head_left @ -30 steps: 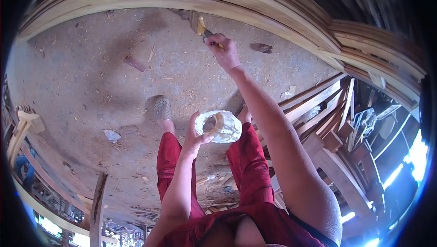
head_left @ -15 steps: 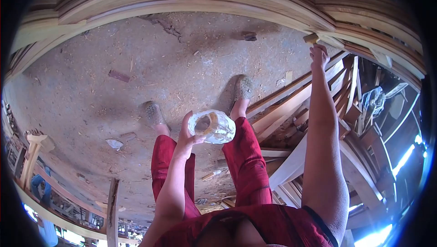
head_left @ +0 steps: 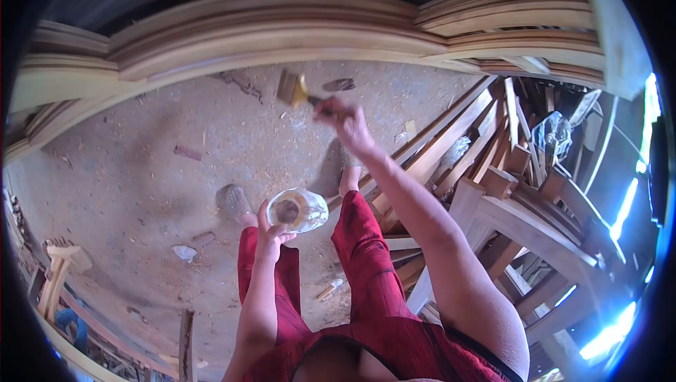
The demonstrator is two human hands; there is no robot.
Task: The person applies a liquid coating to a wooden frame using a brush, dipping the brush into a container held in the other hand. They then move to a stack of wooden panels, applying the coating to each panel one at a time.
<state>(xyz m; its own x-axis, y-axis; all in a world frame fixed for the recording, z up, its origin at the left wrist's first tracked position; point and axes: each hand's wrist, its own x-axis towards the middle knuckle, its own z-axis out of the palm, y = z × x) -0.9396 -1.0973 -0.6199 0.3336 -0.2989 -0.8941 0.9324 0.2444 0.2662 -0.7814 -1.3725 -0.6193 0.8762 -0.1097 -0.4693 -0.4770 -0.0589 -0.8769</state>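
Note:
My left hand (head_left: pixel 269 233) grips a clear plastic container (head_left: pixel 304 211) by its side, below the middle of the view. Its round mouth faces up toward me, and whitish or yellowish residue coats the inside. My right hand (head_left: pixel 345 123) is closed around the dark handle of a paintbrush (head_left: pixel 293 90). The brush's wide bristles point left, above the floor and short of the wooden moulding (head_left: pixel 282 40) that spans the top. Slight motion blur softens the brush and the fingers. Brush and container are well apart.
A heap of wooden offcuts and planks (head_left: pixel 486 142) lies to the right, with crumpled clear plastic (head_left: pixel 553 134) on it. Wood shavings and scraps litter the concrete floor (head_left: pixel 141 185). A wooden post (head_left: pixel 60 276) stands at the left.
My right hand with the paintbrush has swung left, away from the moulding at the upper right. The container in my left hand has shifted a little left and down. The view has turned somewhat.

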